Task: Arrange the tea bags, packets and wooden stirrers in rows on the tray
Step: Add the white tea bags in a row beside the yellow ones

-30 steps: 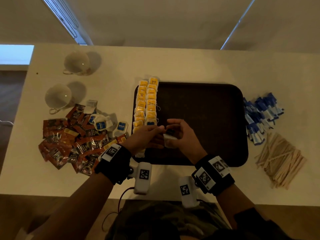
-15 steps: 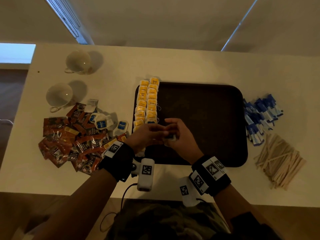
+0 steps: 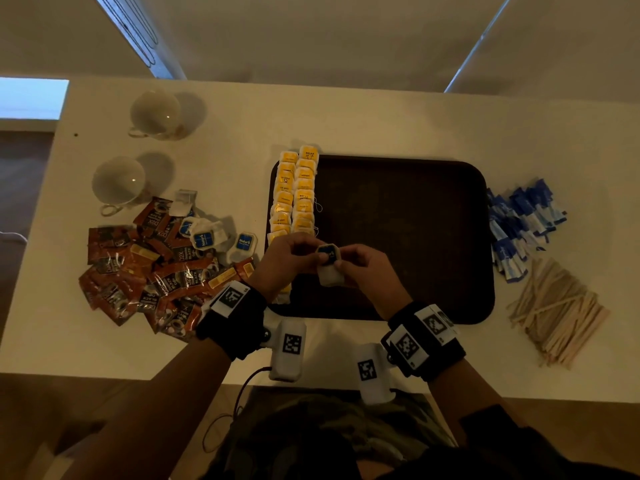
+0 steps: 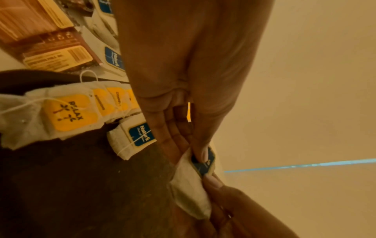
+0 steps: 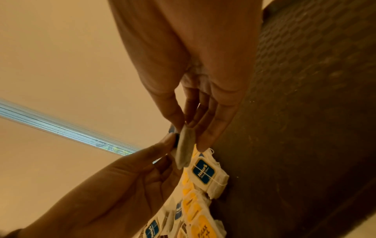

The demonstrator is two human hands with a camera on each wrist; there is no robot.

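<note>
White table [image 3: 346, 119] bears the tray [image 3: 415, 237]. Left hand [image 3: 284, 261] and right hand [image 3: 367, 268] pinch one blue-tagged tea bag [image 3: 329, 263] (held aloft); careless lowering may disturb yellow rows [image 3: 296, 192].

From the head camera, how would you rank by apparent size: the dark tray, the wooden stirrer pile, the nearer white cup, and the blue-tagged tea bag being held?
1. tray
2. wooden stirrer pile
3. nearer white cup
4. held tea bag, though it sits raised, nearer the camera
</note>
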